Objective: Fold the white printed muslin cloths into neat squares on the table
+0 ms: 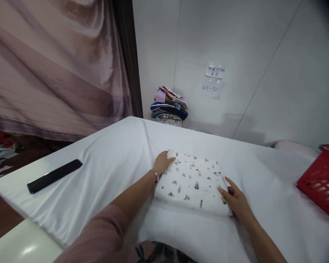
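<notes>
A folded white cloth (190,184) printed with small plants and figures lies on the white-covered table, in front of me. At its far left corner is my left hand (163,163), thumb on the top layer and the other fingers around the edge, partly hidden. My right hand (233,197) grips the right edge, with the thumb on top and the index finger raised along the side. Both hands are closed on the cloth, which lies flat in several layers.
A long black object (55,176) lies on the table's left part. A red plastic basket (322,180) stands at the right edge. Behind the table rises a stack of folded fabrics (169,107) against the white wall. A pink curtain (57,69) hangs at the left.
</notes>
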`<action>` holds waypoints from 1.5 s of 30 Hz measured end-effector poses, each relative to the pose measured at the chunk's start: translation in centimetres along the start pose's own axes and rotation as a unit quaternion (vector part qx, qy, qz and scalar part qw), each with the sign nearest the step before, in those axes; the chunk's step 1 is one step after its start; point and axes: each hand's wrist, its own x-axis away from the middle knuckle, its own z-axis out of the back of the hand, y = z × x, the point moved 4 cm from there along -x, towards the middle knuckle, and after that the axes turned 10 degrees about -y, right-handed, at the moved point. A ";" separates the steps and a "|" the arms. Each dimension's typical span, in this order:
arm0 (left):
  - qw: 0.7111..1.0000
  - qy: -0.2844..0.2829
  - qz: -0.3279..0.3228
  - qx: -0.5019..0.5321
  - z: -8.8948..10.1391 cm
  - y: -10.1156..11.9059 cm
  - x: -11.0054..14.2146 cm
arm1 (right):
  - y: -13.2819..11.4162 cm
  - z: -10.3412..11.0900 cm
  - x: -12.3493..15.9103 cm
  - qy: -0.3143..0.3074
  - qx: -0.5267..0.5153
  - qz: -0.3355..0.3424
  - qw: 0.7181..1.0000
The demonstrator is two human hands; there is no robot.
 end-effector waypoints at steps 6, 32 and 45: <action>0.999 0.027 -0.024 -0.006 0.6 0.6 -0.2 | -0.1 0.0 0.0 0.003 -0.012 0.001 1.000; 0.932 -0.184 -0.313 -0.006 -2.1 13.6 15.2 | -7.7 -4.6 6.4 -0.339 -0.211 0.015 0.917; 0.995 -0.044 -0.074 -0.047 3.0 5.5 8.1 | -9.5 -2.3 7.2 -0.290 -0.297 0.070 0.907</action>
